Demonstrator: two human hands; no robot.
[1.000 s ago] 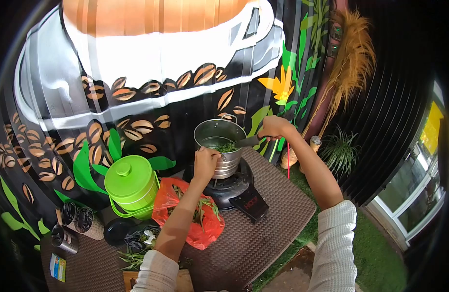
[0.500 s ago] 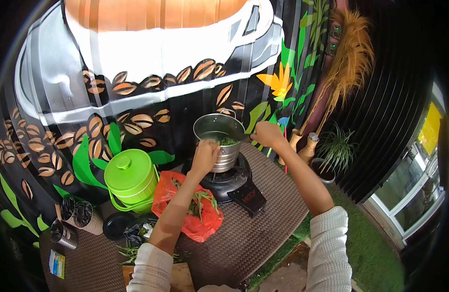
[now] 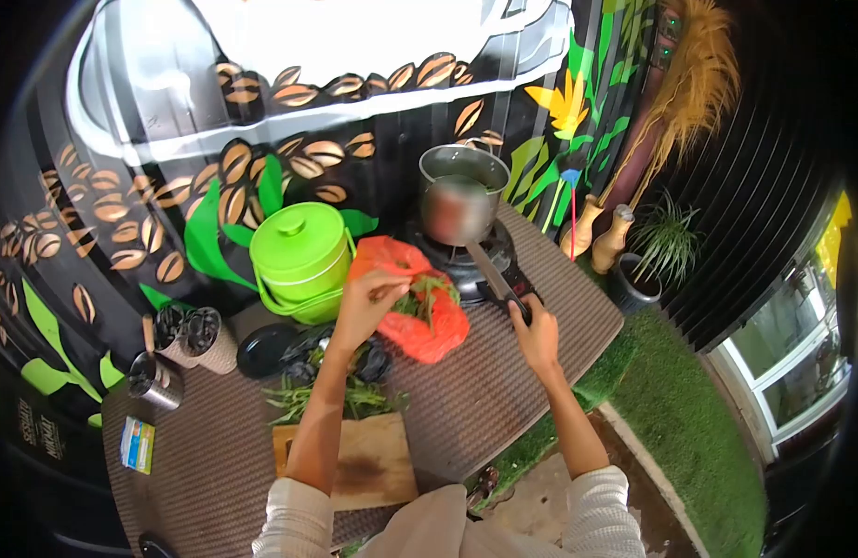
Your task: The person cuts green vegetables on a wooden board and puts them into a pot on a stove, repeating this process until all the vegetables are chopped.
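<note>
A knife with a dark handle is in my right hand, its blade pointing up and left toward the pot. My left hand hovers at the left side of a red plastic bag with green leaves in it; its fingers are pinched together, and what they hold, if anything, is too small to name. Behind the knife, a metal pot stands on a black stove; part of its side is blurred. Nearer me lies a wooden cutting board, with green stems along its far edge.
A green lidded container stands left of the bag, near a black round lid. Woven cups, a metal cup and a small blue and yellow packet are at the table's left. A potted plant stands beyond the right edge.
Both hands have come away from the pot toward me. The knife now shows clearly in my right hand. The view has tilted down, bringing the cutting board into fuller sight.
</note>
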